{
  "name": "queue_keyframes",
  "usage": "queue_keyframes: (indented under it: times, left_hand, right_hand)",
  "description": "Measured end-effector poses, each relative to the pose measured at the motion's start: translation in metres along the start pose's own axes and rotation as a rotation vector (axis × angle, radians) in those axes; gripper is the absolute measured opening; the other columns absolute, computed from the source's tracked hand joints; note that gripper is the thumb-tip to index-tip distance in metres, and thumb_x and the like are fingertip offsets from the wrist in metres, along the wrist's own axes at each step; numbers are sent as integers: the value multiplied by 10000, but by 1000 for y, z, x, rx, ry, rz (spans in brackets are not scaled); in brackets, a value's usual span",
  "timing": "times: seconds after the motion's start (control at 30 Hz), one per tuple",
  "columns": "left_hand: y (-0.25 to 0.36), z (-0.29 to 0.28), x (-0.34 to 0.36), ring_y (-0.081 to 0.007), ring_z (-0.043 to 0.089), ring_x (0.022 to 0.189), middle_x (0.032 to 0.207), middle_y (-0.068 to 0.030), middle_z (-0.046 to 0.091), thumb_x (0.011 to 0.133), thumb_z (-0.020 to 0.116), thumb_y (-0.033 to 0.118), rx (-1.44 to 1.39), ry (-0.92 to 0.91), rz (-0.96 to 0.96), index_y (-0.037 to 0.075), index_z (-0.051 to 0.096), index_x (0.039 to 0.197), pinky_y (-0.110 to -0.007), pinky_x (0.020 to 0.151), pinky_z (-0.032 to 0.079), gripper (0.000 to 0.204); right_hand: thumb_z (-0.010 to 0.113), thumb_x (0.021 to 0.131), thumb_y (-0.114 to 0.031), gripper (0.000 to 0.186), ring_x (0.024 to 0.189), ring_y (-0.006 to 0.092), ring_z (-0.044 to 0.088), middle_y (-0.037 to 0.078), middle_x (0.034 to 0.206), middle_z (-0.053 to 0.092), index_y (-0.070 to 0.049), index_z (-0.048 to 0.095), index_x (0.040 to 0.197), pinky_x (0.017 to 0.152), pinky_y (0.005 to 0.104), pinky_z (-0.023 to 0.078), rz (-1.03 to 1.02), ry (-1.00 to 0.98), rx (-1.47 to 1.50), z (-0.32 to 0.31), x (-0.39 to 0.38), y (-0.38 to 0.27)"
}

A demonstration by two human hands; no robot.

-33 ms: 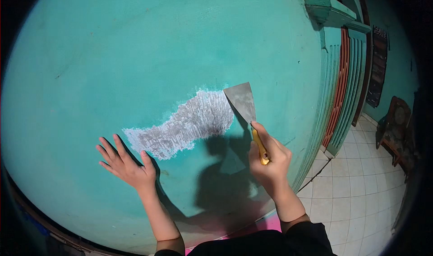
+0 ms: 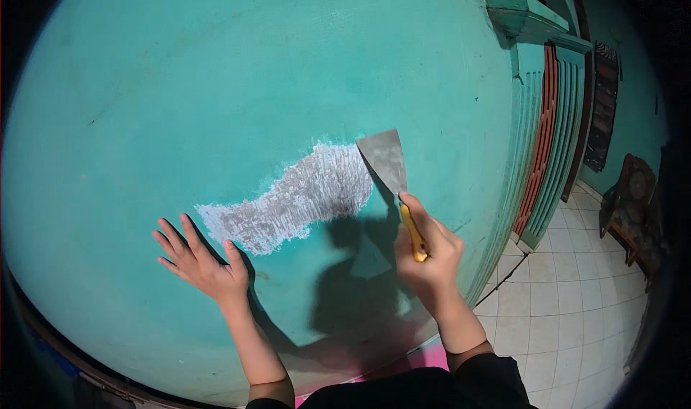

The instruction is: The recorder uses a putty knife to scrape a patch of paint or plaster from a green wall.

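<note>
My left hand point(image 2: 209, 265) lies flat on the turquoise wall point(image 2: 216, 85) with fingers spread, just below the left end of an irregular patch point(image 2: 302, 193) of scraped, mottled grey-and-white surface. My right hand point(image 2: 428, 254) grips the yellow handle of a putty knife point(image 2: 385, 160). The knife's wide metal blade is angled up, its left corner at the upper right end of the patch; whether it touches the wall is hard to tell. Its dark shadow falls on the wall beneath.
To the right stand grooved turquoise trim point(image 2: 536, 150) with red bands and a ledge point(image 2: 525, 16). Beyond are a white tiled floor point(image 2: 561, 286), a dark hanging panel point(image 2: 601, 114) and a carved wooden chair point(image 2: 633, 193). A pink surface point(image 2: 432, 355) lies along the wall's foot.
The putty knife and my right hand have shifted very slightly up and left. My left hand stays in the same spot.
</note>
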State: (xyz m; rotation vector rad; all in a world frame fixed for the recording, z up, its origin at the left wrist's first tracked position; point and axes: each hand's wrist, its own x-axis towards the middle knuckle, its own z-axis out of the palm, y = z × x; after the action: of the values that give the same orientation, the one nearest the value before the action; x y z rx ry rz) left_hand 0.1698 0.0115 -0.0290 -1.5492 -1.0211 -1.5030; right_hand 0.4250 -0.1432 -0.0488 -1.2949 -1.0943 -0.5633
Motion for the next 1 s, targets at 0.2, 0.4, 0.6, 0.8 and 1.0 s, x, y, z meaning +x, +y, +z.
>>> queue_keyframes:
  times: [0.2,0.4,0.6,0.8,1.0]
  left_hand:
    - [-5,-1,1,-391,206,1491,1606,-160,272,932,452,512,15,4,3,137,405,1507,-649,1144,72,688]
    - [-5,0,1,-394,212,1489,1603,-166,276,936,440,520,14,-11,8,130,402,1508,-648,1142,80,693]
    - [-8,3,3,-395,215,1487,1600,-167,280,938,433,529,11,-8,16,130,400,1509,-646,1143,80,697]
    - [-6,4,4,-396,215,1487,1599,-167,282,941,426,533,13,0,6,130,400,1509,-644,1145,76,696]
    - [-10,4,4,-397,213,1487,1598,-168,283,942,426,531,15,-11,3,126,399,1509,-643,1146,78,697]
  right_hand:
    - [678,736,-29,484,531,261,595,85,681,623,-138,680,1207,524,355,497,-24,12,-3,-1,-2,-2]
    - [681,727,-19,485,551,271,613,101,694,632,-126,684,1200,541,360,507,15,-14,-12,5,0,-4]
    - [682,711,1,511,551,275,605,112,709,637,-125,682,1207,546,351,503,-10,4,54,1,4,-4]
    - [682,696,2,516,525,260,585,98,663,604,-120,685,1197,519,348,486,-42,10,13,3,0,-1]
    - [684,683,-6,527,505,245,567,81,644,589,-123,683,1197,487,345,463,-97,22,-31,11,4,1]
